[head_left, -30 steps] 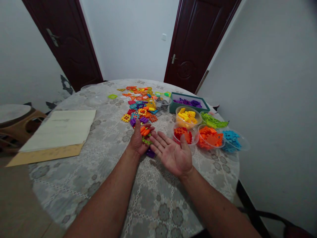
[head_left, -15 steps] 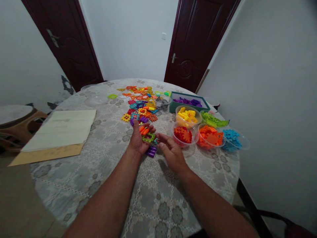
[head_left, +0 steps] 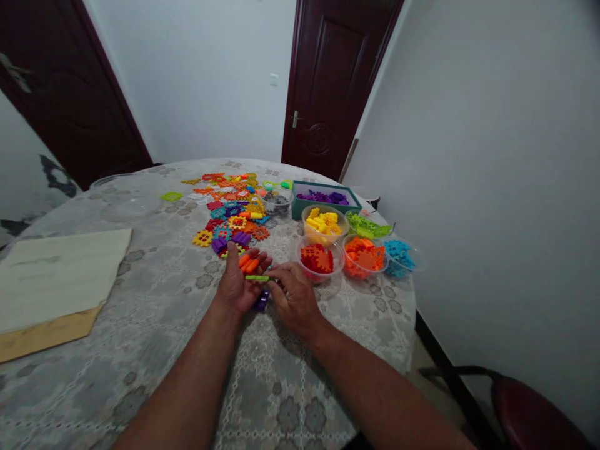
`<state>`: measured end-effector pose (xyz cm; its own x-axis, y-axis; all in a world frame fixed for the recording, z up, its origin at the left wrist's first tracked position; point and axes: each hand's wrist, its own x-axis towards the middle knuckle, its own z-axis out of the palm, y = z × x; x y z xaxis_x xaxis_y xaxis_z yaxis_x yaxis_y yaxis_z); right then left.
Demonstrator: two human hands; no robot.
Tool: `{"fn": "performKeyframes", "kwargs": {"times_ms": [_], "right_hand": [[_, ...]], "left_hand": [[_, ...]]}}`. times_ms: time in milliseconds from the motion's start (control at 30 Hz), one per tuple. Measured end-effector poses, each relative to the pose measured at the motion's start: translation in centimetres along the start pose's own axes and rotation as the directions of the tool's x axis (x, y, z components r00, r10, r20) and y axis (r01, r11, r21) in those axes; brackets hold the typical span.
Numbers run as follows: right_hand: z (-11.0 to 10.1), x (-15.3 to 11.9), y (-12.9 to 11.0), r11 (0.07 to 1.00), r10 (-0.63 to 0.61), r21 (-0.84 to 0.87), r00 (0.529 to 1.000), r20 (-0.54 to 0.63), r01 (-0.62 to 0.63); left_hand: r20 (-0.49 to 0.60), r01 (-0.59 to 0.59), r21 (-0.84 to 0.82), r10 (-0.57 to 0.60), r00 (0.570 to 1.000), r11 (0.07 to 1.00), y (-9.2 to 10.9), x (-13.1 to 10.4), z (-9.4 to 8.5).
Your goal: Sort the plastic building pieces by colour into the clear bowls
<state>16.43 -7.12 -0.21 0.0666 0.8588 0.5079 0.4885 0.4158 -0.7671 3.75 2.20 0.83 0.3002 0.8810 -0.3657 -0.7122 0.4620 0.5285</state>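
Observation:
My left hand (head_left: 234, 287) is turned palm up with its fingers partly curled, holding several orange plastic pieces (head_left: 249, 265). Between the thumb and fingers of my right hand (head_left: 296, 297) is a lime-green plastic building piece (head_left: 257, 278), seen edge-on and held level over the left palm. A purple plastic piece (head_left: 261, 300) lies just below the hands, partly covered by them. Beyond my left fingertips spreads a pile of mixed, notched building pieces (head_left: 234, 212), with a yellow one (head_left: 203, 238) at its near left.
Clear tubs at the right hold yellow (head_left: 323, 222), red (head_left: 317, 257), orange (head_left: 364, 255) and blue pieces (head_left: 399, 255). Green pieces (head_left: 368, 225) lie behind them. A green box (head_left: 300, 209) holds purple pieces. Paper sheets (head_left: 60, 269) lie at the left.
The view has swung right. My right hand has closed on the lime-green piece, which has tilted from showing its face to edge-on above the left palm. The orange pieces stay in my left hand.

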Motion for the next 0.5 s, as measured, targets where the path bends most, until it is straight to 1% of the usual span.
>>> {"fn": "performKeyframes", "kwargs": {"times_ms": [67,133,200,267,333,400,433,500], "right_hand": [[-1.0,0.0,-0.9,1.0,0.018,0.011,1.0,0.0,-0.018],[-2.9,0.3,-1.8,0.999,0.041,-0.015,0.998,-0.042,-0.042],[-5.7,1.0,-2.4,0.994,0.062,-0.084,0.99,-0.126,-0.073],[-9.3,2.3,-2.2,0.977,0.063,-0.184,0.967,-0.248,-0.111],[-13.6,4.1,-1.0,0.941,0.041,-0.296,0.923,-0.383,-0.165],[-17.9,6.2,1.0,0.866,0.017,-0.433,0.88,-0.475,-0.25],[-19.9,7.2,2.2,0.807,0.024,-0.494,0.856,-0.517,-0.322],[-23.3,8.9,4.7,0.649,0.099,-0.594,0.827,-0.553,-0.475]], "left_hand": [[0.001,-0.025,0.023,0.025,1.0,0.999,0.2,0.2,-0.2],[0.032,-0.032,0.043,0.031,0.999,0.999,0.5,0.2,-0.4],[0.085,-0.018,0.061,0.012,0.996,0.998,0.8,0.0,-0.5],[0.136,-0.009,0.066,0.0,0.991,0.998,1.0,-0.2,-0.5],[0.16,-0.021,0.05,0.013,0.987,0.999,1.2,-0.4,-0.5],[0.173,-0.036,0.029,0.031,0.984,0.999,1.2,-0.5,-0.5],[0.176,-0.045,0.025,0.039,0.984,0.999,1.2,-0.5,-0.4],[0.183,-0.06,0.04,0.052,0.982,0.997,1.0,-0.4,-0.4]]}}
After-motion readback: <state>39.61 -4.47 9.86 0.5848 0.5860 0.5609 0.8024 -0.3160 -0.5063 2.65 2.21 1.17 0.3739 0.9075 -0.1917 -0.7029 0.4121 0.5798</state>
